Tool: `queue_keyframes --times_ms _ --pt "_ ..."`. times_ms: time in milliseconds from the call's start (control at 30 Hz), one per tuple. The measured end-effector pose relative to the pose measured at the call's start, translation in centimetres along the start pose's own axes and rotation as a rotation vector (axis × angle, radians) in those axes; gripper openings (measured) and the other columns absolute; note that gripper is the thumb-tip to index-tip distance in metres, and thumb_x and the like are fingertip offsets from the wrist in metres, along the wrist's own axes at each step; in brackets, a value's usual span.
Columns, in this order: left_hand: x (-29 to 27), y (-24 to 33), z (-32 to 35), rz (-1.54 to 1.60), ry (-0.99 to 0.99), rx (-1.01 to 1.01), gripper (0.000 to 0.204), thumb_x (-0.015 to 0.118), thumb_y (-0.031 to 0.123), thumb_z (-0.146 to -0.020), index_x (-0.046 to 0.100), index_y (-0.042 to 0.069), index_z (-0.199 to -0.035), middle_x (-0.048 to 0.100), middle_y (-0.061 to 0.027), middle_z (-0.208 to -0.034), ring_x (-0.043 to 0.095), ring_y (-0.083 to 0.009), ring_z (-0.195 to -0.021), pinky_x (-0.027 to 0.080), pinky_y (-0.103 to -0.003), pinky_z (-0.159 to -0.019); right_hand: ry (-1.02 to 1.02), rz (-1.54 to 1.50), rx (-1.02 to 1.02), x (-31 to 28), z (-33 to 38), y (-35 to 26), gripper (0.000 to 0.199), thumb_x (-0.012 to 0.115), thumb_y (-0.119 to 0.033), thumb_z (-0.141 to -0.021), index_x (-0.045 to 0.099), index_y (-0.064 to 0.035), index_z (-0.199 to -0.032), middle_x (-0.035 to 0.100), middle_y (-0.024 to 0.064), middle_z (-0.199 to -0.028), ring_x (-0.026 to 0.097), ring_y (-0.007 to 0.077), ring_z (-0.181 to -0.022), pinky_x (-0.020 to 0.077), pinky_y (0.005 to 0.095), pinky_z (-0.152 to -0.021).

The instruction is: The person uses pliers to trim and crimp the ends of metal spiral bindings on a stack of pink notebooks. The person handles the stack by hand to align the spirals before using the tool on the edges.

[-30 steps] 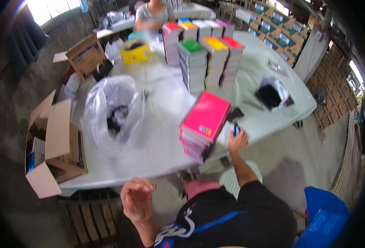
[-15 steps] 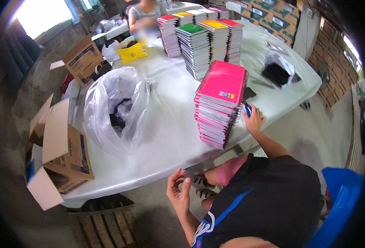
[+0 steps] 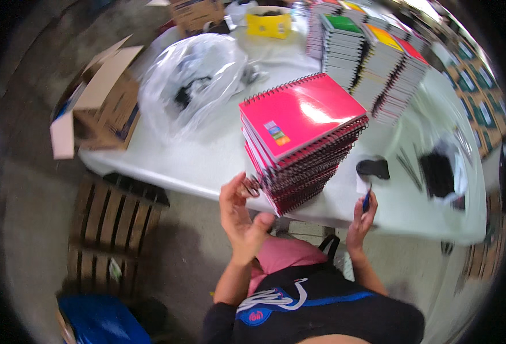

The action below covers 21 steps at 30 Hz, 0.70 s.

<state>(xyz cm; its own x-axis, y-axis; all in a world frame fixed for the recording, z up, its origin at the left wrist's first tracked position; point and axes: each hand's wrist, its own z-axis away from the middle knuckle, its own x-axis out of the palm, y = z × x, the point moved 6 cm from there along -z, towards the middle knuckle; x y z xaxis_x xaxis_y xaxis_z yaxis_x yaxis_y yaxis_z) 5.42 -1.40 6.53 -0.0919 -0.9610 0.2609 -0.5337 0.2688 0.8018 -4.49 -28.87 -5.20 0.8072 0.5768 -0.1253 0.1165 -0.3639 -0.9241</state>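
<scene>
"Concrete floor (image 3: 193, 238) shows around the white-covered counter (image 3: 161, 163). What do you have there, from the left?"

"First an open cardboard box (image 3: 110, 117), then a puffed-out clear plastic bag (image 3: 218, 63). Next comes my left hand (image 3: 244, 229), by the near edge."

"How are its fingers?"

"Wide, with my thumb well apart from the rest. Something dark and blurred shows at the tips; I can't make out what."

"And the stack of pink notebooks (image 3: 307, 120)?"

"Just beside those fingers, to the right and a little farther over the counter. Whether I touch its near left side, I can't tell."

"Which way does it lie?"

"The top cover's long axis runs from near left to far right, so I judge that its near left end is the one facing me. Wire coils (image 3: 322, 167) line the near right side."

"Is your right hand closer?"

"No. My right hand (image 3: 361, 226) is past the stack on the right, apart from it, fingers closed narrowly round a slim blue tool (image 3: 367, 200). With the left nearer, I'd say reaching turns on that near left corner."

"Anything beyond?"

"A black pouch (image 3: 374, 167), just far of my right hand."
</scene>
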Motion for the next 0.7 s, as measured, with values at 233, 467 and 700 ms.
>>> queue_keyframes --times_ms 233,467,700 --pt "1.7 2.0 0.6 -0.040 0.146 0.088 0.040 0.058 0.019 -0.091 0.046 0.000 -0.123 0.058 -0.0090 -0.109 0.057 -0.0198 -0.099 0.045 -0.030 -0.077 -0.417 -0.226 -0.175 -1.8 -0.8 -3.2 0.046 0.063 -0.017 -0.081 0.048 0.0003 -0.122 0.054 0.0110 -0.100 0.052 0.0177 -0.086 0.0428 0.0310 -0.080" --pt "1.5 1.9 -0.4 0.137 0.291 -0.025 0.023 0.060 0.015 -0.089 0.054 0.002 -0.107 0.061 -0.0035 -0.096 0.058 -0.0111 -0.084 0.044 -0.024 -0.073 -0.694 0.043 -0.740 1.4 -0.8 -13.6 0.049 0.067 -0.015 -0.070 0.056 -0.0074 -0.117 0.055 0.0108 -0.099 0.053 0.0272 -0.091 0.0363 0.0394 -0.084" --pt "2.2 1.9 -2.1 0.122 0.104 -0.072 0.021 0.061 0.016 -0.089 0.058 0.001 -0.103 0.063 -0.0058 -0.094 0.058 -0.0109 -0.083 0.045 -0.025 -0.074 -0.404 0.166 -0.829 4.2 -1.0 -19.1 0.050 0.070 -0.021 -0.070 0.058 -0.0139 -0.118 0.055 0.0063 -0.102 0.053 0.0230 -0.095 0.0328 0.0389 -0.086"
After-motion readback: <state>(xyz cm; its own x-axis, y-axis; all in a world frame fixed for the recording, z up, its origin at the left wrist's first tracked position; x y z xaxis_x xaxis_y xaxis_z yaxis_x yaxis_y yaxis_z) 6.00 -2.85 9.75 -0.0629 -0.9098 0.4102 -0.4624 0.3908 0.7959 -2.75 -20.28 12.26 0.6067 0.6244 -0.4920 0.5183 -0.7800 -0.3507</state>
